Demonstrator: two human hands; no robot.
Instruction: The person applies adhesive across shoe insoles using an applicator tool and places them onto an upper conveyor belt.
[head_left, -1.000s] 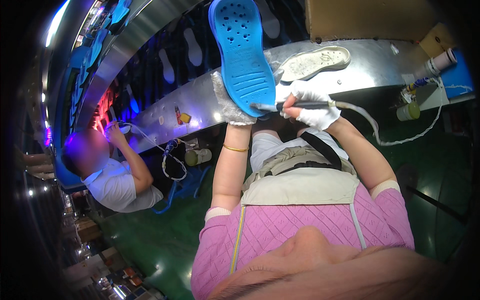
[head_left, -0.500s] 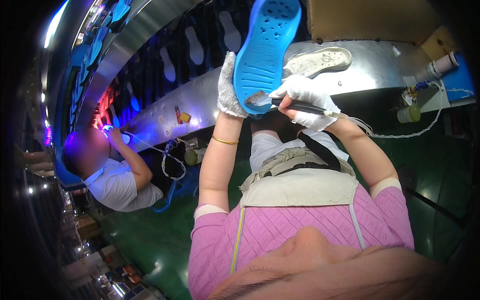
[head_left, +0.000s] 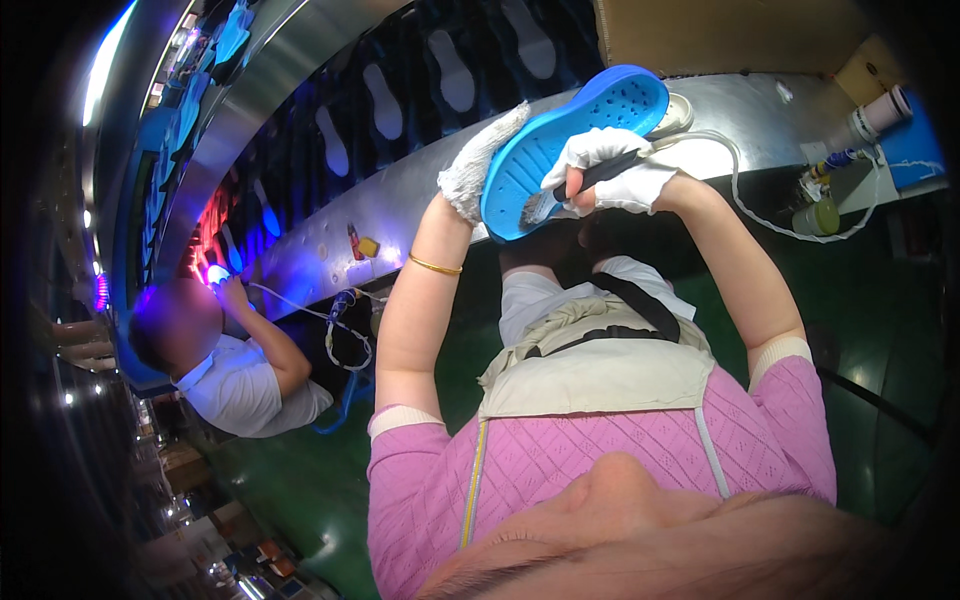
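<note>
A bright blue shoe sole (head_left: pixel 535 143), with a raised rim, holes at its far end and slots along its middle, is held tilted over the bench edge. My left hand (head_left: pixel 472 172), in a white knit glove, grips its left side. In my right hand (head_left: pixel 612 168), whose white glove leaves fingertips bare, is a brush (head_left: pixel 540 208) with a black handle. Its bristles press on the inside of the sole's near end. A pale tube trails from the handle to the right. Behind the blue sole a cream sole (head_left: pixel 677 114) lies on the bench, mostly hidden.
The metal bench (head_left: pixel 760 115) runs across, with a dark conveyor beyond it carrying several grey sole shapes (head_left: pixel 452 70). A cardboard box (head_left: pixel 720 35) stands at the back right. A tube-fed bottle (head_left: pixel 815 218) hangs at the right. A co-worker (head_left: pixel 250 385) works at the left.
The blue sole has come down and turned, its far end swinging right over the cream sole. Both hands have moved with it, and the brush remains at the near end.
</note>
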